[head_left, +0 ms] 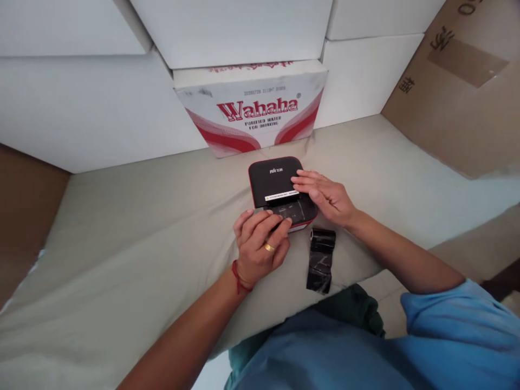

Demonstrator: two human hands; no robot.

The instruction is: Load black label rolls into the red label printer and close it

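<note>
A small black device with a red rim [273, 179] lies on the beige cloth-covered surface [134, 233]. My left hand [260, 246], with a gold ring and a red wrist string, rests at the device's near edge, fingers curled and pressing on its front panel. My right hand [325, 196] lies flat on the device's right side, fingers stretched toward the lid's middle. A black roll of glossy film [322, 259] lies on the cloth just below the device, between my two forearms, untouched.
A white and red "Wahaha" water carton [252, 105] stands right behind the device. White foam blocks [89, 103] line the back. A brown cardboard box [459, 92] leans at the right, and another brown panel [24, 211] stands at the left.
</note>
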